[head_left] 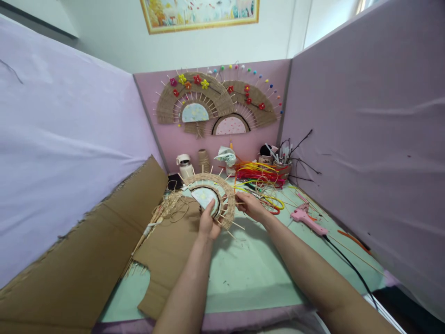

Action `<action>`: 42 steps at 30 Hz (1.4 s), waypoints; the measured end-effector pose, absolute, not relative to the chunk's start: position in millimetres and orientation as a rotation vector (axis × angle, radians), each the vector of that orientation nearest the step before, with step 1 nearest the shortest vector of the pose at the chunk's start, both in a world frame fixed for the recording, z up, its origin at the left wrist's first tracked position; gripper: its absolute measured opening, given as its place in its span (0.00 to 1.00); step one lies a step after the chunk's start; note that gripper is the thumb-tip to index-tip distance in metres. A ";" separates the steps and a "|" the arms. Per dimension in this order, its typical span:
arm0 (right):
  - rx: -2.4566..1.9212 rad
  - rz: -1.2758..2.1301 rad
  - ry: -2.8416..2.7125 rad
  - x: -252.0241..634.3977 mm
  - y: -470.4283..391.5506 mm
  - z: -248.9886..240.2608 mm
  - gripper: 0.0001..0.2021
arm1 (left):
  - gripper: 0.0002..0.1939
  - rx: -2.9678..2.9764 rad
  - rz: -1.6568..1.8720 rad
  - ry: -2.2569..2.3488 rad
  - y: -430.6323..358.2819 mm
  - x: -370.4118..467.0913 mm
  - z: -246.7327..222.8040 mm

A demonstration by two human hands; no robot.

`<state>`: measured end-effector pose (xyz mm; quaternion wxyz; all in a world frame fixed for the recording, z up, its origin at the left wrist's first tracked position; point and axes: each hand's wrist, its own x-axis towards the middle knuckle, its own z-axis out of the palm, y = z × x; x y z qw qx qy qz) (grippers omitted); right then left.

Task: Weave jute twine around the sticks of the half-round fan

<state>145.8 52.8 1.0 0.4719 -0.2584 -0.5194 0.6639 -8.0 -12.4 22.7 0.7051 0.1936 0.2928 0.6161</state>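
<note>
A half-round woven twine fan (227, 204) with thin sticks poking out and a pale blue patterned centre is held up over the table. My left hand (208, 225) grips it at the lower middle, thumb over the blue centre. At its right edge, my right hand (249, 206) has closed fingers by the stick ends; what they pinch is too small to make out. The fan is tilted, its flat side facing down and left.
Cardboard (174, 241) lies beneath on the left, with straw (170, 204) on it. A pink glue gun (309, 221) with a black cord rests right. Coloured pipe cleaners (260, 174), a twine spool (203, 161) and a white bottle (185, 168) stand behind. Finished fans (194, 93) hang on the back panel.
</note>
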 end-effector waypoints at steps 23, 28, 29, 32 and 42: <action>-0.846 0.893 -1.350 154.2 54.2 2.2 0.18 | 0.13 0.426 1.688 0.704 -8.6 -9.1 23.3; -0.800 1.016 -1.357 150.2 49.9 2.0 0.19 | 0.12 0.362 1.739 0.698 -7.3 -8.9 23.7; -0.780 1.064 -1.357 148.7 49.2 1.3 0.20 | 0.12 0.350 1.748 0.697 -7.3 -8.5 23.9; -0.700 1.203 -1.382 142.8 46.4 -1.2 0.21 | 0.12 0.337 1.771 0.707 -7.7 -6.7 24.5; -0.662 1.351 -1.431 131.0 35.9 -1.6 0.17 | 0.13 0.371 1.767 0.721 -8.7 -5.9 23.8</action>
